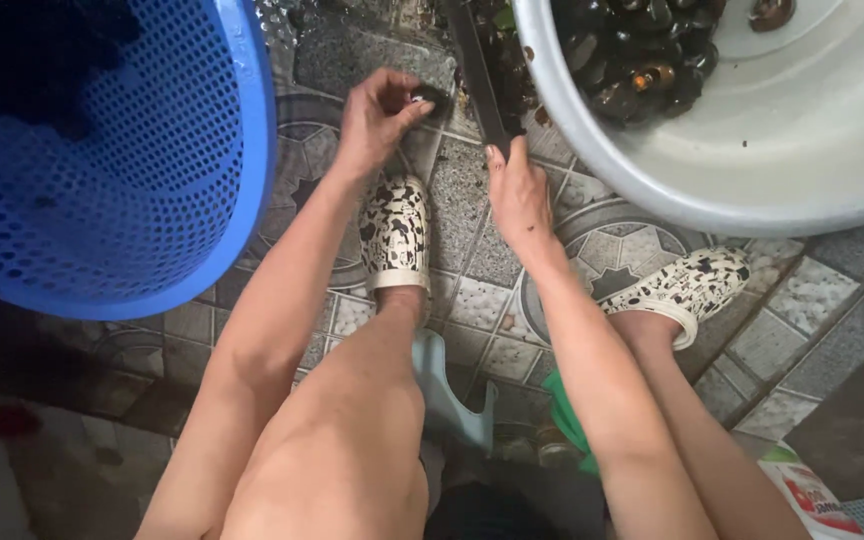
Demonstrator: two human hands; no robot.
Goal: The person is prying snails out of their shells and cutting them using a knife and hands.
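Seemingly, in the head view, the person sat low over a patterned tiled floor (472, 230), knees apart, and was part-way through working a single shell with a blade. Near the top centre of the frame the left hand (377, 115) was curled, thumb and fingertips pinching a small dark snail (430, 96) and pressing it toward the floor. Just right of it the right hand (518, 195) was closed around the handle of a long dark knife (476, 70), whose blade ran up toward the top edge, passing close beside the snail; whether the edge touched the shell could not be told. At upper right a pale round basin (752, 170) held a heap of more dark snails (642, 55), and at upper left a blue perforated basket (152, 180) held something dark, too shadowed to identify. Two black-and-white patterned shoes (395, 235) rested on the tiles below the hands. Judging from this, the step in hand was trimming the pinched snail, and any stroke would call for a steady pinch with fingertips kept clear of the blade.
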